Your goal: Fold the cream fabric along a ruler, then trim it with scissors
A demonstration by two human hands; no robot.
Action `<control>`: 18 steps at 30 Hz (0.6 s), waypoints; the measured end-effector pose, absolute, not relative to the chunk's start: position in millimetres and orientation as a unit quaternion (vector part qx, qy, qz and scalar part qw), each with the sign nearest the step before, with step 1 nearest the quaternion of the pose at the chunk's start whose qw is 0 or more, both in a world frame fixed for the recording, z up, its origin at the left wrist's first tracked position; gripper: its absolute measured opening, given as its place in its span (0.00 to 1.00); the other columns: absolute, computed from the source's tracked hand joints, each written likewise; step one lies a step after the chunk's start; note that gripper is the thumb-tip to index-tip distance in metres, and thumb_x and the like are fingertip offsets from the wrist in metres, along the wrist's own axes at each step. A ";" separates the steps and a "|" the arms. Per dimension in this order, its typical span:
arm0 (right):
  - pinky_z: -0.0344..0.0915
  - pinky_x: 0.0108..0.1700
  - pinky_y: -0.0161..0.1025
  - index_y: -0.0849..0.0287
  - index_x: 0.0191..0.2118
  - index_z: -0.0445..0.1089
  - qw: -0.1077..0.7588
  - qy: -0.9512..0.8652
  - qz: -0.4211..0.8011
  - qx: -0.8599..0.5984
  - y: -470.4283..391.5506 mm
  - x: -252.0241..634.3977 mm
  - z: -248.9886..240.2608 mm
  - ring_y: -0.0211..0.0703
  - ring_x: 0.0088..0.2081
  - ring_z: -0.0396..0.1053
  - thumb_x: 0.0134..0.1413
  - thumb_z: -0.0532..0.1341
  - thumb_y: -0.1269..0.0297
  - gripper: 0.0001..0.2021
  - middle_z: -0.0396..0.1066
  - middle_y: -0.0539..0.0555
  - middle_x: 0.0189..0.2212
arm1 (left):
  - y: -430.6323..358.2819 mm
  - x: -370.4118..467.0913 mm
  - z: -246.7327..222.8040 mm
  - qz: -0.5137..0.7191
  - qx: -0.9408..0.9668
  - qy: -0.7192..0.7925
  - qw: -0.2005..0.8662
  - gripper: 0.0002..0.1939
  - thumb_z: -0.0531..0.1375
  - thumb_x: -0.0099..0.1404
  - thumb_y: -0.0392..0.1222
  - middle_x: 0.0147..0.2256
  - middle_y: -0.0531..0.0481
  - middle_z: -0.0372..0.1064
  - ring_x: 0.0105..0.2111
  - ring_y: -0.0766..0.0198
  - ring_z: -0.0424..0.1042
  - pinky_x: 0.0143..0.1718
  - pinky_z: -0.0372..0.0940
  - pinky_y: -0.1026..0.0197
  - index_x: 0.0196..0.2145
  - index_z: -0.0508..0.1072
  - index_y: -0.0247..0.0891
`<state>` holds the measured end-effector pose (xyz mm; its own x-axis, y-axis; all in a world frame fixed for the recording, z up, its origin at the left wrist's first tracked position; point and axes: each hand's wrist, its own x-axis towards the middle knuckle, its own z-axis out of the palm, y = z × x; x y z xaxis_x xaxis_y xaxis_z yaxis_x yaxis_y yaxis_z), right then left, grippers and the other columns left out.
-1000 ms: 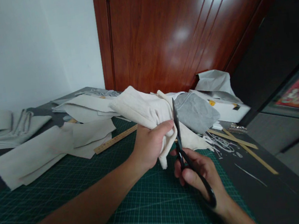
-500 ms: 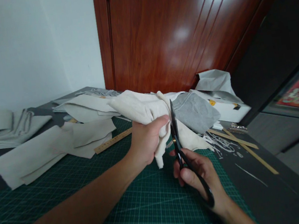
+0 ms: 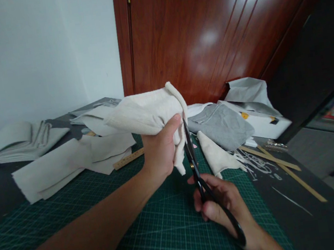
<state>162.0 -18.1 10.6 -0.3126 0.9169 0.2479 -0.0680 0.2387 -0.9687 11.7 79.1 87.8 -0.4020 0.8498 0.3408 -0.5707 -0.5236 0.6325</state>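
My left hand (image 3: 159, 150) grips a bunched piece of cream cloth (image 3: 143, 112) and holds it up above the green cutting mat (image 3: 156, 229). My right hand (image 3: 223, 203) holds black scissors (image 3: 197, 174) by the handles, blades pointing up and touching the cloth's right edge just beside my left thumb. A cut-off triangular cream piece (image 3: 217, 157) lies on the mat to the right of the scissors.
Pale fabric pieces (image 3: 70, 164) and a wooden ruler (image 3: 126, 159) lie on the mat's far left; folded cloth (image 3: 15, 141) sits further left. Grey fabric (image 3: 222, 124), a white box (image 3: 262, 122), wooden strips (image 3: 278, 163) and thin scraps lie at the right. A wooden door (image 3: 203, 30) stands behind.
My left hand has lifted the cream cloth higher and slightly left. A triangular piece has come away and now lies on the mat. The scissors stay at the cloth's edge.
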 end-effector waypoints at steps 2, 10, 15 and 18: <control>0.60 0.28 0.32 0.53 0.52 0.77 0.476 -0.621 0.524 -0.335 -19.1 161.2 9.7 0.36 0.27 0.63 0.56 0.75 0.41 0.26 0.73 0.48 0.29 | 79.7 11.2 88.1 0.810 0.329 0.213 0.436 0.28 0.77 0.52 0.40 0.54 0.41 0.80 0.56 0.46 0.78 0.64 0.70 0.44 0.51 0.81 0.36; 0.58 0.26 0.33 0.53 0.52 0.77 0.496 -0.622 0.507 -0.332 -18.5 158.0 7.6 0.35 0.25 0.62 0.57 0.74 0.42 0.25 0.73 0.47 0.28 | 74.4 16.8 79.0 0.807 0.366 0.242 0.394 0.24 0.76 0.56 0.45 0.54 0.44 0.81 0.58 0.51 0.78 0.67 0.66 0.49 0.50 0.82 0.38; 0.57 0.25 0.34 0.55 0.50 0.77 0.512 -0.621 0.493 -0.331 -17.9 155.5 12.1 0.36 0.24 0.62 0.58 0.75 0.46 0.22 0.72 0.48 0.27 | 68.6 21.0 72.2 0.787 0.377 0.278 0.402 0.22 0.75 0.59 0.51 0.54 0.44 0.81 0.59 0.51 0.77 0.69 0.63 0.49 0.48 0.82 0.39; 0.58 0.26 0.34 0.56 0.49 0.78 0.515 -0.609 0.498 -0.341 -18.3 154.0 14.4 0.36 0.24 0.62 0.57 0.75 0.49 0.21 0.71 0.47 0.27 | 63.9 21.9 72.2 0.781 0.386 0.278 0.404 0.22 0.74 0.61 0.52 0.57 0.46 0.79 0.62 0.53 0.74 0.72 0.59 0.50 0.49 0.81 0.40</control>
<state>154.0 -18.3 14.4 -0.2375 0.9280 0.2871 -0.0969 0.2714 -0.9576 21.9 63.9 72.2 -0.3752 0.8462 0.3785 -0.4164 -0.5186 0.7468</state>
